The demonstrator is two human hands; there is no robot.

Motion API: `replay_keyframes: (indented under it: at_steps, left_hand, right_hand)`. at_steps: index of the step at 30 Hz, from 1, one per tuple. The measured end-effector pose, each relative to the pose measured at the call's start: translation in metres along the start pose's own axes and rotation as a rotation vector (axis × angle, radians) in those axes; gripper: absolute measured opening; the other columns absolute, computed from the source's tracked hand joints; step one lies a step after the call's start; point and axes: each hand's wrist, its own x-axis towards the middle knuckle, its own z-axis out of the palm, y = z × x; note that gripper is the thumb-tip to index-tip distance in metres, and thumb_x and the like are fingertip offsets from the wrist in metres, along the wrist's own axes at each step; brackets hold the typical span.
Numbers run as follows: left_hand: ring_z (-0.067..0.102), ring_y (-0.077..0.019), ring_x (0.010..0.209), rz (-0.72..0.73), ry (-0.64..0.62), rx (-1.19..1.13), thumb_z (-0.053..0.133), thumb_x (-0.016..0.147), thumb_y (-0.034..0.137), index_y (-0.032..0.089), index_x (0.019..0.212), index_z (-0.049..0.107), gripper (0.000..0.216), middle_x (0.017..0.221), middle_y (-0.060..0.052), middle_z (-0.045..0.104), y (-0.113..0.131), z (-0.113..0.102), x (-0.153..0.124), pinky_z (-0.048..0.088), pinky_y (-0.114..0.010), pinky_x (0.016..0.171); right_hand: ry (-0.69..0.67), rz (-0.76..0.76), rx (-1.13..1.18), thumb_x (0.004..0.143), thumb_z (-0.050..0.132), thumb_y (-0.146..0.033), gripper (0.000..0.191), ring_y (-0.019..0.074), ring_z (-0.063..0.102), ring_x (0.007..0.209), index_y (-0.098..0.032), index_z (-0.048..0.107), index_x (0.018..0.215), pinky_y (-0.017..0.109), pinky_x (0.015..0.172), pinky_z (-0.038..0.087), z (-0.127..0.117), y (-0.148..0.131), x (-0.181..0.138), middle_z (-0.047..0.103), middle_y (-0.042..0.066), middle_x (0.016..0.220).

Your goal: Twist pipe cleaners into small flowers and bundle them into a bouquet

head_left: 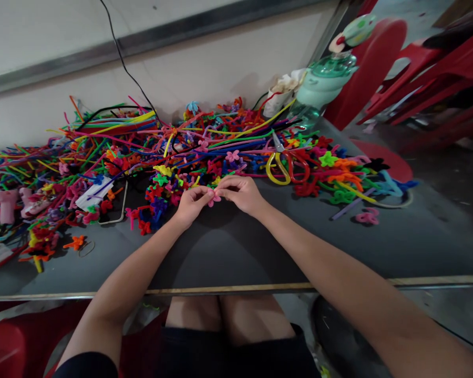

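Between my two hands is a small pink pipe-cleaner flower point(214, 198), held just above the near side of the pile. My left hand point(194, 203) pinches its left side between thumb and forefinger. From the right, my right hand point(239, 194) pinches the same flower, its fingertips close to the left thumb. The fingers hide part of the flower. Just beyond the hands lies a heap of coloured pipe cleaners point(173, 142), some long and straight, others bent into small shapes. A loose pink flower point(232, 156) rests on the heap.
Scissors with yellow and red handles point(278, 169) lie right of my hands. A green bottle point(319, 86) and a paper cup point(275, 102) stand at the back. At the left are a pink tool point(6, 205) and a black cable point(122, 58). Red chairs point(372, 68) stand at the right.
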Motion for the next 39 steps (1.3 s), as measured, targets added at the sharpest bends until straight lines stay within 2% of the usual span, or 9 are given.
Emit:
replay_keyframes:
  at_steps: [3,6,9,11,19,25,28,31,39]
  left_hand:
    - [0.057,-0.0081,0.058,-0.017,0.003,-0.062,0.068,0.080,0.045,0.016,0.094,0.068,0.032,0.070,-0.001,0.068,0.000,0.000,0.001,0.040,-0.022,0.055]
    - [0.062,-0.0090,0.060,-0.051,-0.024,-0.066,0.066,0.082,0.042,0.017,0.109,0.064,0.037,0.077,-0.001,0.069,0.000,0.000,0.003,0.040,-0.021,0.054]
    - [0.062,-0.0085,0.059,-0.054,0.041,-0.019,0.068,0.082,0.038,0.016,0.099,0.065,0.029,0.076,-0.001,0.069,-0.003,0.001,0.005,0.042,-0.021,0.055]
    - [0.062,-0.0083,0.059,-0.044,0.117,-0.013,0.069,0.081,0.034,0.015,0.093,0.065,0.022,0.073,-0.001,0.068,-0.004,0.001,0.005,0.043,-0.021,0.057]
    - [0.061,-0.0090,0.061,-0.016,0.234,-0.060,0.075,0.073,0.036,0.016,0.081,0.067,0.024,0.069,-0.001,0.068,-0.006,0.000,0.003,0.046,-0.022,0.060]
    - [0.058,-0.0081,0.060,-0.003,0.273,-0.077,0.077,0.068,0.041,0.015,0.077,0.068,0.029,0.067,-0.001,0.067,-0.005,0.002,0.003,0.044,-0.022,0.059]
    - [0.057,-0.0075,0.060,-0.011,0.240,-0.085,0.078,0.067,0.041,0.014,0.074,0.067,0.030,0.067,-0.001,0.066,-0.003,0.001,0.003,0.045,-0.022,0.060]
    - [0.057,-0.0074,0.059,-0.089,0.141,-0.116,0.080,0.064,0.041,0.013,0.077,0.066,0.034,0.066,-0.001,0.066,-0.002,-0.001,0.003,0.044,-0.021,0.058]
    - [0.058,-0.0072,0.058,-0.150,0.063,-0.138,0.082,0.063,0.040,0.013,0.087,0.062,0.042,0.066,-0.001,0.069,0.000,-0.004,0.004,0.044,-0.021,0.058]
  right_hand:
    - [0.086,-0.011,-0.001,0.071,0.077,-0.043,0.023,0.0062,0.047,0.046,-0.021,0.074,0.073,0.025,0.044,0.039,0.002,0.001,-0.001,0.066,0.001,0.074]
    - [0.204,-0.112,-0.115,0.074,0.075,-0.041,0.019,0.0097,0.054,0.054,-0.022,0.074,0.074,0.027,0.050,0.043,0.006,0.000,-0.003,0.069,0.002,0.077]
    - [0.232,-0.206,-0.241,0.077,0.073,-0.038,0.015,0.0153,0.062,0.071,-0.024,0.075,0.075,0.031,0.063,0.049,0.010,-0.001,-0.005,0.070,0.002,0.077]
    - [0.219,-0.223,-0.296,0.078,0.073,-0.037,0.013,0.0160,0.064,0.073,-0.024,0.075,0.076,0.031,0.066,0.049,0.011,-0.001,-0.006,0.071,0.002,0.078]
    - [0.149,-0.122,-0.311,0.081,0.068,-0.042,0.024,0.0113,0.053,0.057,-0.019,0.073,0.076,0.027,0.052,0.040,0.010,0.003,-0.005,0.069,0.003,0.074]
    - [0.073,-0.112,-0.318,0.084,0.064,-0.041,0.025,0.0090,0.049,0.055,-0.017,0.068,0.078,0.026,0.052,0.039,0.011,0.002,-0.006,0.064,0.003,0.076]
    - [0.047,-0.040,-0.223,0.084,0.062,-0.042,0.026,0.0094,0.052,0.057,-0.017,0.068,0.086,0.025,0.052,0.040,0.010,0.004,-0.007,0.065,0.003,0.077]
    - [0.035,-0.024,-0.180,0.082,0.066,-0.043,0.030,0.0115,0.058,0.065,-0.018,0.070,0.100,0.026,0.057,0.044,0.007,0.005,-0.005,0.068,0.004,0.085]
    - [-0.034,-0.075,-0.243,0.082,0.067,-0.041,0.022,0.0151,0.063,0.074,-0.021,0.075,0.088,0.028,0.061,0.046,0.000,0.004,0.000,0.071,0.005,0.084]
